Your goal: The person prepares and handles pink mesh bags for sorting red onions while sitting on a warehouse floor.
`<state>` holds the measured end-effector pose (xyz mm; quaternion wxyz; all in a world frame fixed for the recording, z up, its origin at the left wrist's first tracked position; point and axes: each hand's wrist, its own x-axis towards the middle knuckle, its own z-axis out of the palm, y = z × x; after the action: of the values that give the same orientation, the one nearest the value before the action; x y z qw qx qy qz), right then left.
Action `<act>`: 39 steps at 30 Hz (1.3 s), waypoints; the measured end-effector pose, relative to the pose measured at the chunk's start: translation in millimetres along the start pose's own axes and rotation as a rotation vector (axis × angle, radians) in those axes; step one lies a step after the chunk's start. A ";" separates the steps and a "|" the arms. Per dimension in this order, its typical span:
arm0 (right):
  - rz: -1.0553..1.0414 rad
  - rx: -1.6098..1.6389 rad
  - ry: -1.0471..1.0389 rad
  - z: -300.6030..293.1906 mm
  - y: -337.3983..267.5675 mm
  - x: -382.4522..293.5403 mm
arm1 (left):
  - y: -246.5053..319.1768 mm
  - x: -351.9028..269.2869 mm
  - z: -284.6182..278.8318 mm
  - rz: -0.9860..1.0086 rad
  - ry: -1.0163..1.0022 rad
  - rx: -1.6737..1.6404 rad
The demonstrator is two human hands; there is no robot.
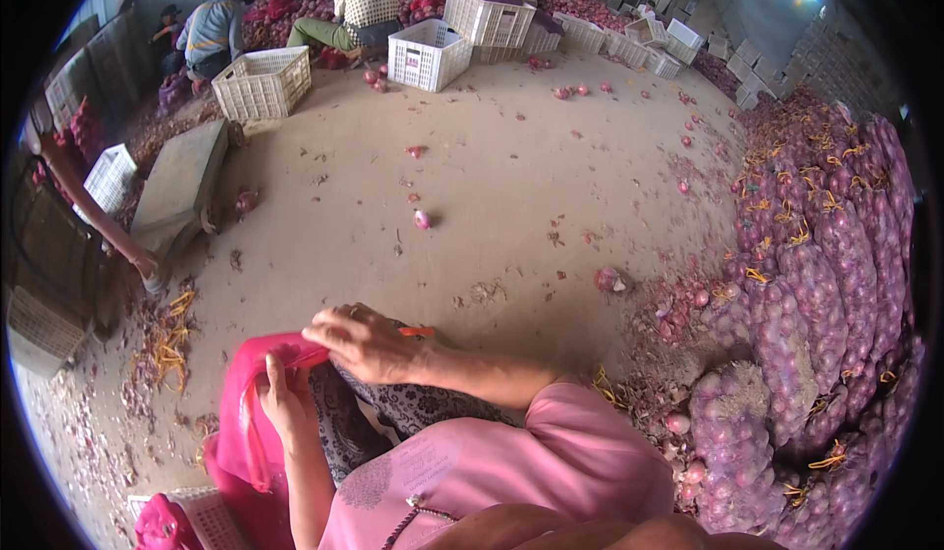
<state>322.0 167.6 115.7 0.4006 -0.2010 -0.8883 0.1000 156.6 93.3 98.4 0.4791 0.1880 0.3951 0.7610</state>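
Note:
A bright pink mesh bag (240, 410) hangs at the left of my lap, its upper edge spread between both hands. My left hand (286, 402) grips the bag from below, thumb pointing up. My right hand (361, 343) pinches the bag's rim with its fingers. Just beyond my right wrist an orange strip-like thing (417, 332) shows; whether the hand holds it, I cannot tell. Under my hands are my patterned dark trousers (435, 402). More pink mesh cloth (164, 524) lies over a white plastic crate (214, 517) at the lower left.
Filled mesh sacks of red onions (789, 307) are stacked at the right. Loose onions (609, 279) and skins litter the concrete floor (472, 181). Yellow ties (171, 340) and a platform scale (181, 178) are at the left. People (366, 4) crouch at the back near white crates (430, 56).

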 end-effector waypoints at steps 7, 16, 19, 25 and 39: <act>-0.054 0.035 -0.050 22.6 -12.1 17.9 | 2.9 1.6 -4.3 0.016 -0.079 0.047; 0.124 -0.039 0.077 -20.9 34.3 -8.7 | -22.6 -7.2 48.7 -0.211 -0.470 0.432; 0.165 -0.021 0.077 -24.6 31.4 -17.4 | 6.4 -28.2 60.5 -0.191 -0.958 0.908; 0.116 0.054 -0.034 -0.8 8.6 -25.0 | 57.6 -53.3 81.9 0.566 -0.874 1.131; 0.157 0.063 -0.166 13.0 3.8 -40.0 | 5.6 -37.3 25.4 0.382 -0.465 1.519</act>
<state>337.1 153.3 79.0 0.3229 -0.2481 -0.8964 0.1753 187.8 70.0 122.0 0.1529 0.6785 0.6549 0.2956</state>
